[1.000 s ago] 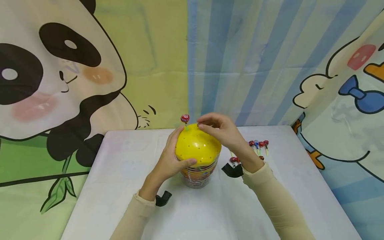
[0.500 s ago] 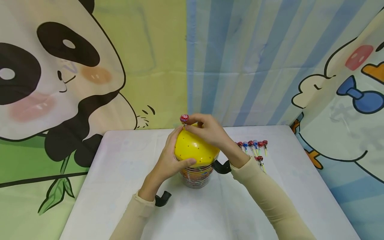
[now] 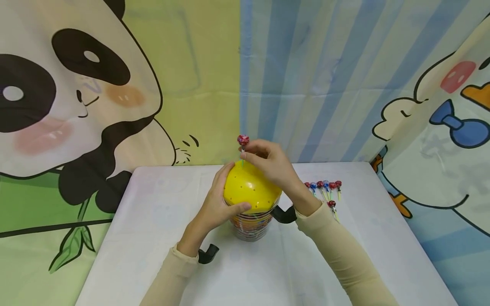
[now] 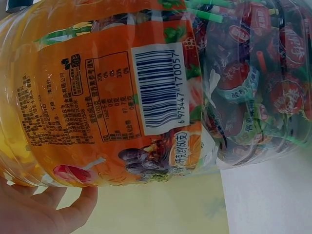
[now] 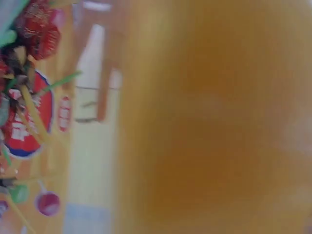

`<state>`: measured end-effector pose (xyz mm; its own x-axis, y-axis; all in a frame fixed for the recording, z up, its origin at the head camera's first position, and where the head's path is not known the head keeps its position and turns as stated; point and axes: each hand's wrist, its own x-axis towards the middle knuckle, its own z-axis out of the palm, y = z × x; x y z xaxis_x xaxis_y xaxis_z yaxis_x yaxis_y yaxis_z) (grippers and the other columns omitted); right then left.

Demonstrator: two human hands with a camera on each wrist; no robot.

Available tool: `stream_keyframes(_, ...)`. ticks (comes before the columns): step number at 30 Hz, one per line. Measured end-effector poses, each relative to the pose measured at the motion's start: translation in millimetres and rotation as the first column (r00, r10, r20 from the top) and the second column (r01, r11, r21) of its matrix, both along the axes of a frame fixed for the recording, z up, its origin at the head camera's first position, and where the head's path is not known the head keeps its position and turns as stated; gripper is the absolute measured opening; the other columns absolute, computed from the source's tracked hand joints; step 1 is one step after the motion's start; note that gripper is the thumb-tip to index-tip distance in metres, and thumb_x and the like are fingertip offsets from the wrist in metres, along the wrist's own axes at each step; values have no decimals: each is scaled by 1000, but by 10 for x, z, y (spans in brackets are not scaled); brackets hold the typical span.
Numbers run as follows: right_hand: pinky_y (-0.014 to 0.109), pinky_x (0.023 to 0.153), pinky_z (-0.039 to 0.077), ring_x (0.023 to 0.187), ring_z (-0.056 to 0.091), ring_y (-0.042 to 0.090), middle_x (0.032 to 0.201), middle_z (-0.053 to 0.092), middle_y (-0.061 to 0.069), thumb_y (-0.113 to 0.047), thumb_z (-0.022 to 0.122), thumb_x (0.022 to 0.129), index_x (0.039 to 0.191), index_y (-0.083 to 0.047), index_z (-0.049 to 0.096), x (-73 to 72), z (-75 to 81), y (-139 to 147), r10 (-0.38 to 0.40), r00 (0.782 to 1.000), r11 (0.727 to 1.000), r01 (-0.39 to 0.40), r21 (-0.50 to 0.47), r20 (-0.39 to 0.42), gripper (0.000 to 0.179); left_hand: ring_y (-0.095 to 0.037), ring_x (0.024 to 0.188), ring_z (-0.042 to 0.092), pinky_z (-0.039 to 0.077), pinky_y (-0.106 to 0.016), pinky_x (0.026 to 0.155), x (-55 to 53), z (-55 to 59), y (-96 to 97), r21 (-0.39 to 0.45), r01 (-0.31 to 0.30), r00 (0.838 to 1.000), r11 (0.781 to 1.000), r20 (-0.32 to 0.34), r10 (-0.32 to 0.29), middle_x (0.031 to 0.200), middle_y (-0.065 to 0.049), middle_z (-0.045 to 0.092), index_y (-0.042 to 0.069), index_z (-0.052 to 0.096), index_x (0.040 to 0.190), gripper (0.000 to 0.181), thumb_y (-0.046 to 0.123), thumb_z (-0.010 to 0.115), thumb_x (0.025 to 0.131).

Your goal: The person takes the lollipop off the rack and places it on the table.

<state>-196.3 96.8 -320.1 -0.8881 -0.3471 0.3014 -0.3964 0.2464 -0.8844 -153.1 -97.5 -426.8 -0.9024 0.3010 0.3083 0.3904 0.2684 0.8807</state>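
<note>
A clear ribbed jar (image 3: 250, 231) of wrapped lollipops stands on the table, topped by a yellow domed lid (image 3: 250, 191) dotted with small holes. My left hand (image 3: 218, 204) grips the lid's left side, thumb across its front. Above the lid, my right hand (image 3: 268, 163) pinches the stick of a red-wrapped lollipop (image 3: 243, 140), which stands upright. Whether the stick's lower end sits in a hole cannot be made out. In the left wrist view, the jar's orange label (image 4: 112, 97) faces the camera, near the left fingers (image 4: 80, 209). A blurred yellow-orange surface fills most of the right wrist view.
Several lollipops (image 3: 332, 186) with red and blue wrappers lie on the white table (image 3: 153, 238), right of the jar. One more lollipop (image 3: 332, 204) lies nearer, beside the right sleeve. Printed cloth walls rise behind the table and to its right.
My right hand has moved left from beside the lollipop and taken its stick. The lollipop has since risen and shifted slightly right. My left hand has stayed on the lid.
</note>
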Motion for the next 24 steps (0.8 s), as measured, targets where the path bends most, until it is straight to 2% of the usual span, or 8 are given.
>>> stream_keyframes(4, 36, 84, 53, 93, 64, 23, 107, 71, 4, -20, 70, 96, 111, -5, 71, 51, 39, 146, -22, 999, 998, 24, -61, 42, 22, -20, 130, 43, 47, -52, 99, -1, -5, 15, 5, 0, 1000, 1000, 7, 0, 161, 14, 17, 43, 16, 157, 102, 60, 78, 77)
stream_keyframes(9, 41, 91, 52, 100, 64, 27, 110, 70, 7, -24, 70, 96, 117, -6, 70, 119, -24, 455, -81, 993, 996, 84, -34, 83, 28, -22, 127, 47, 49, -53, 95, -7, -7, 21, 9, -12, 1000, 1000, 1, 12, 159, 15, 19, 45, 19, 156, 103, 57, 80, 75)
stream_keyframes(12, 41, 91, 51, 102, 62, 27, 112, 69, 7, -28, 70, 96, 120, -7, 68, 146, -156, 691, -141, 981, 990, 141, 13, 134, 32, -23, 127, 47, 49, -54, 95, -11, -10, 24, 5, -23, 1000, 1000, -8, 23, 159, 15, 20, 45, 20, 156, 103, 57, 81, 74)
stream_keyframes(16, 39, 89, 51, 102, 60, 25, 114, 67, 8, -33, 70, 96, 122, -7, 67, 162, -403, 1046, -229, 953, 973, 216, 86, 199, 37, -25, 129, 45, 48, -55, 95, -8, -22, 28, 1, -23, 1000, 1000, -7, 23, 160, 15, 18, 45, 19, 156, 104, 57, 81, 74)
stream_keyframes(21, 29, 86, 51, 102, 60, 21, 114, 67, 9, -37, 67, 97, 125, -5, 65, 191, -706, 1493, -300, 926, 951, 271, 146, 231, 42, -26, 131, 44, 48, -56, 95, -11, -26, 26, -1, -22, 1000, 1000, 0, 22, 161, 13, 17, 44, 18, 157, 104, 53, 82, 75)
stream_keyframes(24, 29, 83, 51, 102, 60, 19, 115, 67, 11, -37, 65, 98, 127, -3, 63, 227, -874, 1737, -331, 911, 939, 291, 186, 246, 45, -26, 131, 44, 48, -55, 96, -10, -14, 28, -6, -26, 1000, 1000, -5, 26, 160, 15, 18, 45, 18, 157, 104, 54, 82, 75)
